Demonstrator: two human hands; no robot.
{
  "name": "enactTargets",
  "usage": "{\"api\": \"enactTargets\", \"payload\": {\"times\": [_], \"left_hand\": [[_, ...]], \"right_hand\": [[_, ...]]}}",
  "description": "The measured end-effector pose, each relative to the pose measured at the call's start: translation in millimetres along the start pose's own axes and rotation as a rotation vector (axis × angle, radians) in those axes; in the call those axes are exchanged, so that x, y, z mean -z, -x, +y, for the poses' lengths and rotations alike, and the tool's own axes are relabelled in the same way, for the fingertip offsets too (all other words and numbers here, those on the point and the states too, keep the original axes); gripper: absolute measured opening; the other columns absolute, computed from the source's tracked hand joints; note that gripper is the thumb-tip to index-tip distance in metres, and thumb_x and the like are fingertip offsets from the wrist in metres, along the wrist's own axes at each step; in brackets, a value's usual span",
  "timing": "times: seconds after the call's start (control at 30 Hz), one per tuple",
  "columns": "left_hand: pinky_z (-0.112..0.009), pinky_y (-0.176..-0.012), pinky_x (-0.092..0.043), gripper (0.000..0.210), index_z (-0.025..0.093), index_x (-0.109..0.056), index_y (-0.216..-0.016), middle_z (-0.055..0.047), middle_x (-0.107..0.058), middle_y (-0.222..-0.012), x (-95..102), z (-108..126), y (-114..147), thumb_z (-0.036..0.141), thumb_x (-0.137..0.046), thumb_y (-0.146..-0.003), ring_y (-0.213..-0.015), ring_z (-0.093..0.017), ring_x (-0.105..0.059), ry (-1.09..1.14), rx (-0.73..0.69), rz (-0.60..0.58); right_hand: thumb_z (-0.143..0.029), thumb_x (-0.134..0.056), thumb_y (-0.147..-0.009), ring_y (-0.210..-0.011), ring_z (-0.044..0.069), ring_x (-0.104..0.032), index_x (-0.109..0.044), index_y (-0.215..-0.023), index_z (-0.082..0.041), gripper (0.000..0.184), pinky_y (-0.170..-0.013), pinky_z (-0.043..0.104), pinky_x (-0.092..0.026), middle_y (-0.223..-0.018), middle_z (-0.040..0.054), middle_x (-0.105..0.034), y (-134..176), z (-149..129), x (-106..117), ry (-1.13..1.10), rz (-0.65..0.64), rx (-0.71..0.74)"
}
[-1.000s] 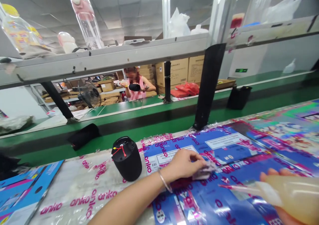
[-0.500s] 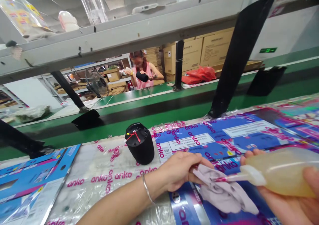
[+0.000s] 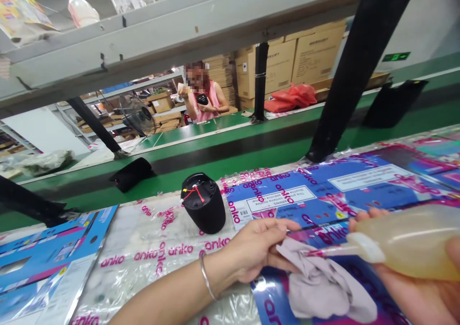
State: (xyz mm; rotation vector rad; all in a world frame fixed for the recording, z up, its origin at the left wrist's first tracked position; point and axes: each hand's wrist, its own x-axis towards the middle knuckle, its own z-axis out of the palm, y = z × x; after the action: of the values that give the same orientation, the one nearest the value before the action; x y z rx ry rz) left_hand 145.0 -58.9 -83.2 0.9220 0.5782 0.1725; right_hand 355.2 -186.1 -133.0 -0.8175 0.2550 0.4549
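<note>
Head view, cloth (image 3: 323,286) drooped lower, bottle (image 3: 402,243) nozzle still touching it

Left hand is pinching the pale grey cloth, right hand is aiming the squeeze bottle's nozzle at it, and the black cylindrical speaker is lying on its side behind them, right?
Not quite. The head view shows the black cylindrical speaker standing upright on the plastic-wrapped bench, not on its side. The rest holds: the left hand pinches the pale grey cloth, and the right hand aims the translucent squeeze bottle at it.

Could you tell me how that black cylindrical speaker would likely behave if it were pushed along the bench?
The black cylindrical speaker stands upright on crinkled plastic film, so it would probably drag or tip rather than slide. If tipped, its round body would likely roll.
</note>
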Motion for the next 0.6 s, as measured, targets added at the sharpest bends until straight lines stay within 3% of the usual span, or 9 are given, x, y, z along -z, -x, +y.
{"api": "enactTargets", "payload": {"times": [0.13,0.27,0.47,0.6], "left_hand": [[-0.027,-0.064,-0.059,0.048,0.014,-0.065,-0.109,-0.002,-0.069,-0.074,6.1,-1.2,1.3,0.032,-0.085,-0.069,-0.067,-0.015,-0.07,0.004,0.04,-0.03],[-0.026,-0.065,-0.058,0.053,0.013,-0.064,-0.103,-0.002,-0.07,-0.076,7.0,-5.8,-1.4,0.03,-0.091,-0.06,-0.066,-0.014,-0.07,-0.03,0.029,-0.035],[-0.028,-0.06,-0.055,0.057,0.014,-0.06,-0.105,0.001,-0.066,-0.068,1.0,-16.9,-3.1,0.038,-0.088,-0.062,-0.057,-0.013,-0.065,-0.211,-0.109,0.036],[-0.027,-0.073,-0.051,0.046,0.02,-0.059,-0.115,0.001,-0.067,-0.078,-5.1,-17.2,11.9,0.026,-0.079,-0.074,-0.071,-0.013,-0.065,-0.422,-0.328,0.132]], "right_hand": [[-0.044,-0.06,-0.112,-0.104,0.026,-0.048,-0.062,-0.112,-0.008,0.036,-0.085,0.042,-0.052,-0.115,0.0143,-0.035,-81.3,1.2,33.2,0.084,0.164,0.004],[-0.045,-0.064,-0.109,-0.105,0.026,-0.047,-0.059,-0.108,-0.007,0.038,-0.085,0.043,-0.053,-0.116,0.014,-0.034,-138.9,13.8,53.0,0.137,0.202,0.013],[-0.047,-0.065,-0.109,-0.106,0.026,-0.046,-0.058,-0.107,-0.007,0.04,-0.084,0.043,-0.054,-0.116,0.0139,-0.034,-153.9,34.5,51.7,0.147,0.208,0.007],[-0.047,-0.064,-0.109,-0.106,0.026,-0.046,-0.058,-0.106,-0.007,0.04,-0.085,0.043,-0.053,-0.115,0.014,-0.034,-149.4,29.0,57.0,0.15,0.21,0.002]]}}
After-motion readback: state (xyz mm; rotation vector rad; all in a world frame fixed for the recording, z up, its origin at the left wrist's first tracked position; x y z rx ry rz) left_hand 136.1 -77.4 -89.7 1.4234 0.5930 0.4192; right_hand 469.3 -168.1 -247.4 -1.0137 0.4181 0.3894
